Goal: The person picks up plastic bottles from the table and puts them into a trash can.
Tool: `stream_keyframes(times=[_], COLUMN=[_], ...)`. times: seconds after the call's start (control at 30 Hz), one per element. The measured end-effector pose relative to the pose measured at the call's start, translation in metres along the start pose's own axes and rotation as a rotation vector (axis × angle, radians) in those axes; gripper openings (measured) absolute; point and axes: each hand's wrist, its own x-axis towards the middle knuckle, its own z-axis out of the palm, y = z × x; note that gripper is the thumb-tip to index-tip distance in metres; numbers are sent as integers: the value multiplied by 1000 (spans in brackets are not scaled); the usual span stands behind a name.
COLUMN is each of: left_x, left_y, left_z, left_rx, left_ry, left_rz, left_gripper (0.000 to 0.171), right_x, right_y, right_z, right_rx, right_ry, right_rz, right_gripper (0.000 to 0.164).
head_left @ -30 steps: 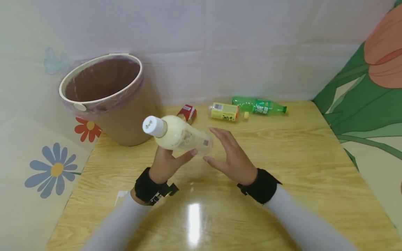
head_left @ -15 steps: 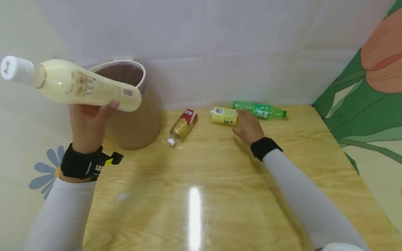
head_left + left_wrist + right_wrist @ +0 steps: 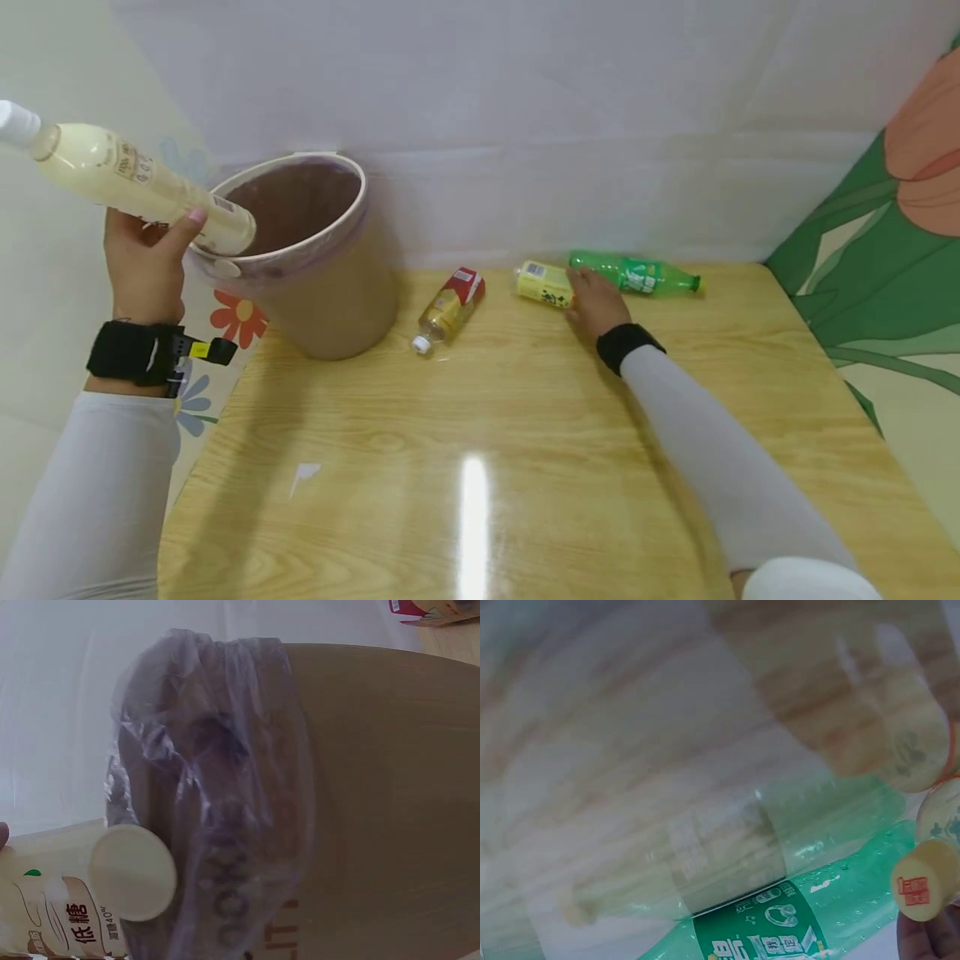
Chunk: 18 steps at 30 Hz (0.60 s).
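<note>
My left hand (image 3: 150, 258) grips a pale-yellow drink bottle (image 3: 101, 167) with a white cap. The bottle is tilted, cap to the upper left, its base over the left rim of the brown bin (image 3: 330, 300). In the left wrist view, the bottle's label (image 3: 71, 919) shows beside the bin's plastic liner (image 3: 202, 780). My right hand (image 3: 600, 304) grips the cap end of a yellow-labelled bottle (image 3: 542, 284) lying on the table. Its yellow cap (image 3: 921, 881) shows by my fingers (image 3: 930, 937) in the right wrist view.
A green bottle (image 3: 645, 275) lies just behind my right hand, by the white wall sheet. Left of it a red-labelled bottle (image 3: 452, 304) with a white cap lies near the bin. A small white scrap (image 3: 306, 472) is on the wooden table (image 3: 390, 467).
My left hand has carried the pale-yellow bottle up and left to the bin's rim. My right hand has parted from it and moved right to the yellow-labelled bottle.
</note>
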Motion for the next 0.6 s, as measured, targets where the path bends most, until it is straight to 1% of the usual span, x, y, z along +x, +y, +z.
stream_keyframes(times=[0.1,0.2,0.3,0.4,0.5,0.57,0.6], left_x=[1,1,2,3,-2,-8,-12], left_y=[-5,-5,-1,4,8,10,10], left_z=[-4,-3,3,12,22,31,35], left_rx=[17,54,130,210,253,304,336], left_ry=[12,11,-6,-44,-93,-131,-151], left_rz=[-45,-74,-118,-143,-120,-68,-28], left_gripper=[68,69,72,74,81,84,85], right_x=[-3,-5,-8,-11,-18,-24,-28], right_y=[-1,-4,-9,-17,-29,-39,-44], right_z=[1,-1,-5,-11,-21,-29,-34], right_rx=[14,55,112,191,269,319,343], right_ry=[-9,-10,-3,22,51,67,72], right_rz=[11,28,48,54,39,20,9], right_gripper=[77,76,76,77,78,80,80])
